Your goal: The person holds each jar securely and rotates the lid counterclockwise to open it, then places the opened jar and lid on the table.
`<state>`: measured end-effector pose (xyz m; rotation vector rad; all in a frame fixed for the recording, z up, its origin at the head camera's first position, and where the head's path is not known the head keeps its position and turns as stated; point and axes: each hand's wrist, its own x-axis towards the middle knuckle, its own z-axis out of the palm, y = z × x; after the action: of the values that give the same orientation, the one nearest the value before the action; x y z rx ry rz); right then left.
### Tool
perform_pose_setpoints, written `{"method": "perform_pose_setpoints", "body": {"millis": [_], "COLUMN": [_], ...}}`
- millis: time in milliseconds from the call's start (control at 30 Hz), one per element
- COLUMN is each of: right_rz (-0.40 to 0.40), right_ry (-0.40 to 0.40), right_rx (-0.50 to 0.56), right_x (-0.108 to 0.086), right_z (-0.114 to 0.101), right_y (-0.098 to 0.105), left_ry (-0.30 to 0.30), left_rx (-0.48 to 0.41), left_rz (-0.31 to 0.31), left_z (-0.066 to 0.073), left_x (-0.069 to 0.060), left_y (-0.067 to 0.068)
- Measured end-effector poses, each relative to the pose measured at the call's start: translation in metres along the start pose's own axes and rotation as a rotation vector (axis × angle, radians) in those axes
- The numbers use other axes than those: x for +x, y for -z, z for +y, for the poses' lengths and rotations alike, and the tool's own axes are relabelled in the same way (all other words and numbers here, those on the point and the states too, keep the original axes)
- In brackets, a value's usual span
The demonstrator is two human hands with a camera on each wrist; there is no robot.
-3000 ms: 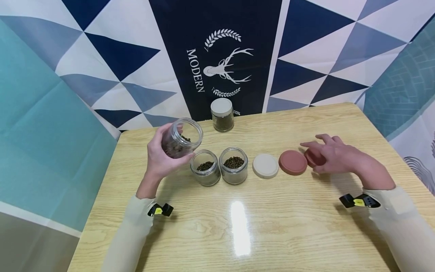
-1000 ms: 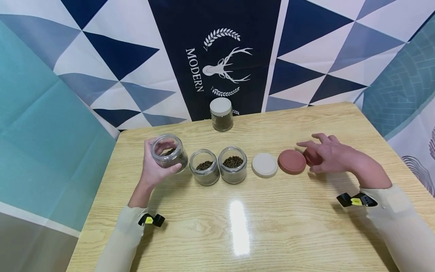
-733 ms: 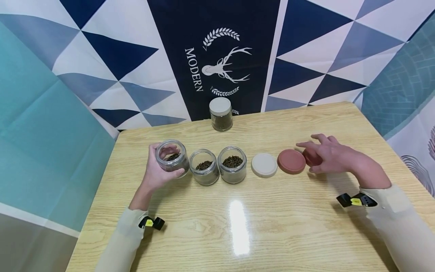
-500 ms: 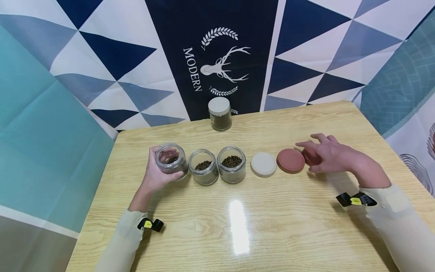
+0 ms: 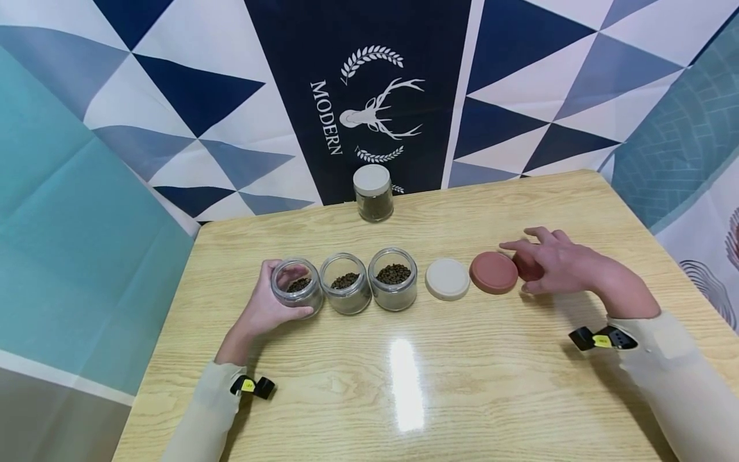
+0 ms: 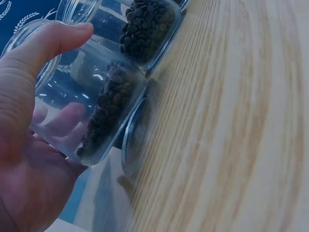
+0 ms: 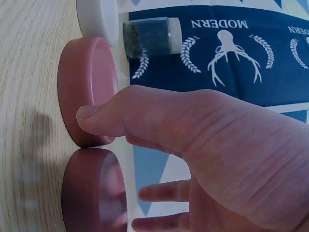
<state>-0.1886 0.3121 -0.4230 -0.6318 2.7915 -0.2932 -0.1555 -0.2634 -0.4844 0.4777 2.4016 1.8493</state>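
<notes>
My left hand (image 5: 268,308) grips a lidless glass jar (image 6: 104,108) by its sides, thumb at the front and fingers behind. Small dark brown bean-like pieces lie in it. It stands upright beside a second lidless jar (image 5: 348,296), its base at or just above the table. To the right is a third lidless jar (image 5: 395,294); both hold similar pieces. My right hand (image 5: 562,262) hovers with spread, bent fingers over a red lid (image 7: 94,193), which it partly hides in the head view. Nothing is held there. Left of that lid lies another red lid (image 5: 494,273).
A white lid (image 5: 447,280) lies between the third jar and the red lids. At the table's back edge stands a white-lidded jar (image 5: 374,194) with dark contents. Patterned cloth (image 5: 231,83) hangs behind the wooden table (image 5: 462,385).
My left hand has brought its jar down from a raised, tilted position to upright beside the other two jars. The right hand has stayed nearly still over the red lid.
</notes>
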Motion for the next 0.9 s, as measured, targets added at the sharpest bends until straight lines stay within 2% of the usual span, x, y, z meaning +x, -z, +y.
{"method": "perform_pose_setpoints", "body": {"millis": [300, 567, 767, 900], "right_rz": [0.002, -0.002, 0.000, -0.003], "right_ry": [0.003, -0.009, 0.002, -0.007], "right_rx": [-0.006, -0.008, -0.005, -0.018], "right_x": [0.0002, 0.0028, 0.0046, 0.0051], "right_z": [-0.0020, -0.0022, -0.0044, -0.0064], "right_y": [-0.0018, -0.0015, -0.0003, 0.0032], "left_ry": [0.060, 0.102, 0.104, 0.066], "left_rx": [0.099, 0.160, 0.157, 0.154], "left_rz": [-0.030, -0.029, -0.025, -0.026], "left_z": [0.0022, 0.0040, 0.0040, 0.0056], "left_x": [-0.0012, -0.0034, -0.0038, -0.0023], "left_y": [0.0022, 0.0051, 0.0053, 0.0060]}}
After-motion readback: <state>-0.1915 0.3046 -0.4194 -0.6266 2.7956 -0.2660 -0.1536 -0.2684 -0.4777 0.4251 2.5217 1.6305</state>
